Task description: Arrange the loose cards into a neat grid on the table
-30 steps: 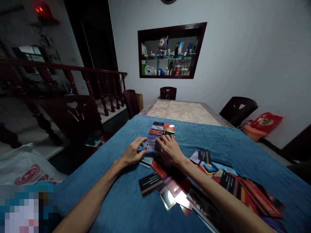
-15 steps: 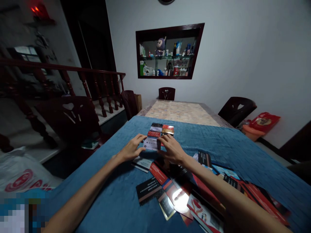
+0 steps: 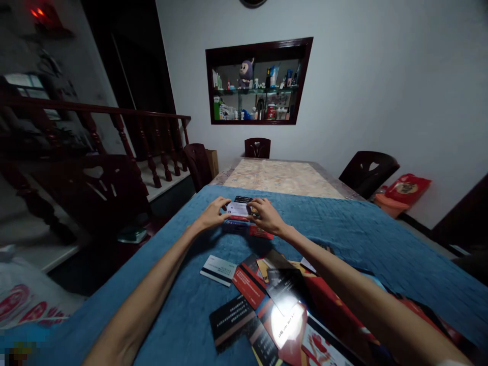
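Holding pale card (image 3: 238, 208), print unreadable, both hands (image 3: 213, 213)

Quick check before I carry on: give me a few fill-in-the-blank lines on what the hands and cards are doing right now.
1. Both hands, left hand and right hand, touch a ____ card held between them.
2. The table is covered by a ____ cloth.
3. A lone white card with a dark stripe lies nearer the ____ arm.
4. The loose pile of cards lies ____ the right forearm.

Missing words: white; blue; left; under
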`<state>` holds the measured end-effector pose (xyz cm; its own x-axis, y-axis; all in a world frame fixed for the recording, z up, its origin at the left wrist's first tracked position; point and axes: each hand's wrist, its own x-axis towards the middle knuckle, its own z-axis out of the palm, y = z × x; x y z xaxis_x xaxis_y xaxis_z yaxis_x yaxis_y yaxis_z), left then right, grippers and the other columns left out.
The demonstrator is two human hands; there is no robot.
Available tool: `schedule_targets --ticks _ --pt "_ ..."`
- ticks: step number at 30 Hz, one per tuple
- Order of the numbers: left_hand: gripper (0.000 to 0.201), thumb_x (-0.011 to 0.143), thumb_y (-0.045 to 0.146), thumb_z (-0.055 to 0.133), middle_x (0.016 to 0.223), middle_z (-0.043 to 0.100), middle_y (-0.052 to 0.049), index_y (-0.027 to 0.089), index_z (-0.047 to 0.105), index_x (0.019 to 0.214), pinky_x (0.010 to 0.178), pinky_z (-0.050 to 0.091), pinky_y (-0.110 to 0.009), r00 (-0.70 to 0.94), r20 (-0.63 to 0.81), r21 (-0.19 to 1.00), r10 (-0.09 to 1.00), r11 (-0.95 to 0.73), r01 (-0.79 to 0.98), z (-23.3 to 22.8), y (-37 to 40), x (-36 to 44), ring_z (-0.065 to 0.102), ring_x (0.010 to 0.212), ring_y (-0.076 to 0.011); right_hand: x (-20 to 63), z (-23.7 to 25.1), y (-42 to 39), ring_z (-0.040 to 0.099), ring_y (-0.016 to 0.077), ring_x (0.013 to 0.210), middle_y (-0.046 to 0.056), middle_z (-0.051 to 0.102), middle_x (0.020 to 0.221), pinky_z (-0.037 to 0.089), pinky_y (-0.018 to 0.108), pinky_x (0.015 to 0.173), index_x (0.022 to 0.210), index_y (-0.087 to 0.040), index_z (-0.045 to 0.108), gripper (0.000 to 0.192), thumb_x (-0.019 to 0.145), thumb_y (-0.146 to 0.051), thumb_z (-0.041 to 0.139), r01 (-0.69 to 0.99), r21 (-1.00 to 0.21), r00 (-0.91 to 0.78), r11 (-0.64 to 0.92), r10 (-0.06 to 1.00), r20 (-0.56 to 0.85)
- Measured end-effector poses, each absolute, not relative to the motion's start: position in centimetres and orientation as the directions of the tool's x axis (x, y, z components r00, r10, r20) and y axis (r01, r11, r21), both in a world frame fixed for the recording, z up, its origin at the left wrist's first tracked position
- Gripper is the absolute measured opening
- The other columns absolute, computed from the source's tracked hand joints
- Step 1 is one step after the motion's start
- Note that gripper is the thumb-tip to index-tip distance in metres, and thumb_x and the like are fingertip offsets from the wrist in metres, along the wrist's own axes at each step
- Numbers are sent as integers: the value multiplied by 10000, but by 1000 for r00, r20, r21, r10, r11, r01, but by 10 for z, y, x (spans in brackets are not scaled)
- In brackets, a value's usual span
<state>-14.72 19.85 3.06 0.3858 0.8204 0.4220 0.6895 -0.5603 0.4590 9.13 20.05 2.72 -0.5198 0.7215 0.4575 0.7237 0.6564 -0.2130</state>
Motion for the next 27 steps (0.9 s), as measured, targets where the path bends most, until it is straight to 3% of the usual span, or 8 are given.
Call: schedule_targets --ticks 13,27 --pt "440 696 190 645 1015 633 -76 117 668 1129 885 512 -335 358 353 395 864 -485 780 15 280 -136 620 874 -206 82 21 265 509 259 1055 102 644 1203 401 318 853 1108 -186 691 275 852 -279 654 844 -159 -450 512 839 307" --pt "307 728 184 587 963 621 -92 107 688 1009 826 502 -305 406 242 333 881 -469 818 -3 307 -130 592 863 -217 79 2 285 532 279 1104 98 676 1190 406 312 868 1142 -189 694 329 876 -349 588 893 -72 -421 445 880 220"
